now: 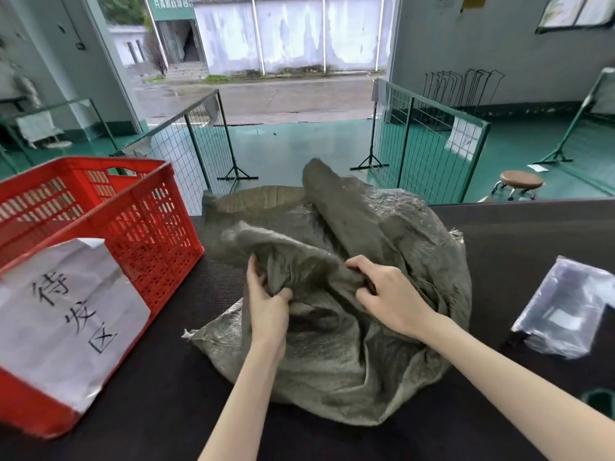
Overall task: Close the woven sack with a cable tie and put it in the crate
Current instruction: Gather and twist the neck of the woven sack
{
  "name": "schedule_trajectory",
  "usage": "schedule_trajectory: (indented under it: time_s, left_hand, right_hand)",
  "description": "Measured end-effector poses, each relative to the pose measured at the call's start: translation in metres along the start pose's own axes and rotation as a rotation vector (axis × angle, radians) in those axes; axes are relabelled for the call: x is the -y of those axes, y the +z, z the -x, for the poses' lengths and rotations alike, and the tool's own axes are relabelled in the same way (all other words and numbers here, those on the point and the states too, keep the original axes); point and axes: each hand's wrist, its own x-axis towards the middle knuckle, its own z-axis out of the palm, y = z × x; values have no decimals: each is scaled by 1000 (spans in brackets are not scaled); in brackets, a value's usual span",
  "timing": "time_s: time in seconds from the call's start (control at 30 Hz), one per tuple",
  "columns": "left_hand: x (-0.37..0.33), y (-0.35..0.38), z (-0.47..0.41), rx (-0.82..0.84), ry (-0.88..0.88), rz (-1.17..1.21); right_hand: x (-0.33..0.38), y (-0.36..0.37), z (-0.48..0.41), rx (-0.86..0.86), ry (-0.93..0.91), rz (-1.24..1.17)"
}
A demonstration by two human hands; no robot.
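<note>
A grey-green woven sack (pixel 349 357) lies crumpled in the middle of the dark table (pixel 159 404), its cloth bunched up toward the far side. My left hand (pixel 268 304) grips a fold of the sack on the left. A little to the right, my right hand (pixel 387 294) pinches another fold of the same cloth. A red plastic crate (pixel 139 211) with perforated walls stands at the left, touching the sack's far-left edge. No cable tie is visible.
A white paper sign (pixel 63 314) with handwritten characters hangs on the crate's near wall. A clear plastic bag (pixel 565 307) lies at the table's right edge. Beyond the table stand green mesh barriers (pixel 429 134) and a brown stool (pixel 520 183) on a green floor.
</note>
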Motion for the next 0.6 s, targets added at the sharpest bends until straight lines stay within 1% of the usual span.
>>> schedule_trajectory:
  time_s: [0.1,0.2,0.3,0.4,0.47,0.53,0.6]
  left_hand:
    - [-10,2,12,140,-16,104]
    - [-17,5,21,237,-36,96]
    - [-19,7,25,301,-57,136]
    - [-20,10,30,251,-49,45]
    - [-17,14,35,155,-33,6]
    - [-9,15,38,18,-11,-26]
    - [-2,15,45,-55,26,-109]
  right_hand:
    - [5,0,10,96,-35,-25]
    - [12,1,18,168,-65,-49]
    - [17,0,27,224,-79,8]
    - [23,1,37,291,-107,85]
    - [26,2,45,349,-122,65]
    - [26,3,53,404,-126,31]
    - [28,2,63,429,-124,14]
